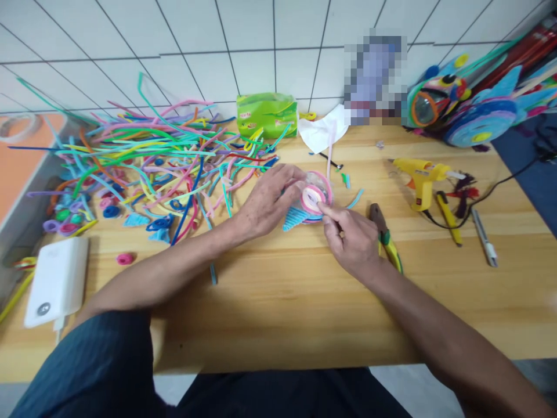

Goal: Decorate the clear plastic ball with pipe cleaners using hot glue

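Observation:
In the middle of the table sits a round pipe-cleaner craft piece with a pink rim, a clear part and a blue ribbed fin. On its front is a small pink-and-white coiled ring. My left hand grips the piece from the left, its fingers bent over the upper edge. From the right, my right hand reaches in with fingers curled, the index fingertip against the ring. Whatever lies beneath the fingers is hidden. A pink pipe cleaner stands up behind the piece.
A heap of coloured pipe cleaners spreads at left, near a white power bank. Pliers, a yellow glue gun with cord, and a cutter lie right. Behind are a green tissue pack and a finished fish.

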{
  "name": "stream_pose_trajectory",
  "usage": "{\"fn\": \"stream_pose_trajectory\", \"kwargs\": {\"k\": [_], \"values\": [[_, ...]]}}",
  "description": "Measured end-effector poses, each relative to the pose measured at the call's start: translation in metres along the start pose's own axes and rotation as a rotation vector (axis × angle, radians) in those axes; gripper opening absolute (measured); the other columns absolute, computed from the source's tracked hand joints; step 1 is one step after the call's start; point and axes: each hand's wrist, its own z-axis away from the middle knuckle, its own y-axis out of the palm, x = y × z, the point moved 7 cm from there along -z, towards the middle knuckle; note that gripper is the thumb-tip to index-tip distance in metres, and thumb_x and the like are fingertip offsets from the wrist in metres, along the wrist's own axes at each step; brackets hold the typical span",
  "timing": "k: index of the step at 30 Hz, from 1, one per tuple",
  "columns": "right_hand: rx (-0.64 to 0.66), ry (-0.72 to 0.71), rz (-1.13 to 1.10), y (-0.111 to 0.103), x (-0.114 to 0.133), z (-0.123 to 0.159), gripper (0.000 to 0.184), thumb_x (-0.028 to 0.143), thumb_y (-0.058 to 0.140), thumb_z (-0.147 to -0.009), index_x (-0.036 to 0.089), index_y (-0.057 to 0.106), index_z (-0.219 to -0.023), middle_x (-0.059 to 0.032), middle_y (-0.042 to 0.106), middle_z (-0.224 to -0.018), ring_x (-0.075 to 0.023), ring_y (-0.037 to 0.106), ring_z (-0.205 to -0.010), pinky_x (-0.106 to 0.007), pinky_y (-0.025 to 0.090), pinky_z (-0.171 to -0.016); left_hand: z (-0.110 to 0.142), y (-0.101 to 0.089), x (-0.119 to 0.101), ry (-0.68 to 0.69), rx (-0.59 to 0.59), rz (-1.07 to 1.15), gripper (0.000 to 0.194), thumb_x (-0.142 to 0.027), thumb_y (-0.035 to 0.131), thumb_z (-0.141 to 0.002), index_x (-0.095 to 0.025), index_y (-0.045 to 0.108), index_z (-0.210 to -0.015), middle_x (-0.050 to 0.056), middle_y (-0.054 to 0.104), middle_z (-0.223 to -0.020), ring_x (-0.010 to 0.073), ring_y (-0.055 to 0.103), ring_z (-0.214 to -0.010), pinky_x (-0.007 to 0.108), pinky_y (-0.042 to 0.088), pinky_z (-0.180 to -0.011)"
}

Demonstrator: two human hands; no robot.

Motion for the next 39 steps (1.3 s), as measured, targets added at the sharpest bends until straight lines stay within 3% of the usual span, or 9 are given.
{"fn": "stream_pose_trajectory", "kwargs": {"k": [10,18,23,39], "values": [[-0.024,-0.042,-0.047,-0.002,0.004,-0.004,0.036,0.005,0.062,-0.102,0.019,0.074,-0.132,-0.0023,0.082,-0.085,-0.0171,0.074,-0.071,-0.03,0.057,-0.071,-0.001,-0.005,-0.002,0.009,0.007,-0.028,0.025,-0.043,0.057,-0.111,-0.021,0.067,-0.117,0.01,0.077,-0.121,0.0206,0.069,-0.106,0.037,0.057,-0.1],[0.023,-0.04,-0.071,-0.002,0.004,-0.003,0.039,0.005,0.059,-0.102,0.021,0.073,-0.134,0.0005,0.077,-0.08,-0.0155,0.07,-0.068,-0.029,0.055,-0.07,0.001,-0.003,0.001,0.064,-0.042,-0.001,0.03,-0.048,0.058,-0.112,-0.02,0.067,-0.115,0.011,0.077,-0.118,0.0227,0.071,-0.111,0.039,0.057,-0.102],[0.012,-0.057,-0.07,-0.002,0.006,-0.003,0.038,0.004,0.06,-0.102,0.02,0.072,-0.135,-0.0004,0.078,-0.082,-0.0158,0.071,-0.07,-0.029,0.056,-0.07,0.003,-0.003,0.0,0.056,-0.041,0.0,0.024,-0.042,0.064,-0.109,-0.019,0.066,-0.118,0.012,0.076,-0.125,0.0228,0.071,-0.116,0.038,0.057,-0.105],[-0.01,-0.075,-0.018,0.001,0.007,-0.002,0.031,0.006,0.059,-0.105,0.019,0.072,-0.13,-0.0027,0.083,-0.09,-0.018,0.077,-0.077,-0.03,0.059,-0.074,0.004,0.0,0.003,0.051,-0.048,-0.017,0.03,-0.048,0.058,-0.112,-0.021,0.066,-0.122,0.011,0.076,-0.124,0.0224,0.069,-0.114,0.038,0.055,-0.106]]}}
